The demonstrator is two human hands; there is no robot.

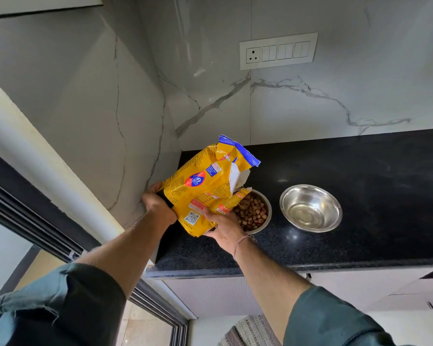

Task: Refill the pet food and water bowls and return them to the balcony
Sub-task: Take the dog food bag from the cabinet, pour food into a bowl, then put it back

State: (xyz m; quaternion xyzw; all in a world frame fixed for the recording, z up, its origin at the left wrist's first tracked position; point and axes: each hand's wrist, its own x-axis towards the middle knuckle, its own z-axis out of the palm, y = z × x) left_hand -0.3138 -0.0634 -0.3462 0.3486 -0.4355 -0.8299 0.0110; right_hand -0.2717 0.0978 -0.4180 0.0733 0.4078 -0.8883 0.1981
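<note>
A yellow pet food bag [205, 186] with a torn blue top is held above the black counter, its open corner tilted toward a steel bowl [264, 224] that holds brown kibble [253, 212]. My left hand [156, 201] grips the bag's bottom left edge. My right hand [223, 224] holds the bag from underneath, just in front of the kibble bowl. A second steel bowl [310, 208] stands to the right, with what looks like a little clear water at its bottom.
The black granite counter [348, 245] runs to the right, with a marble wall and a switch panel [278, 51] behind. A dark sliding door frame [48, 233] lies to the left. A striped mat [250, 330] lies on the floor below.
</note>
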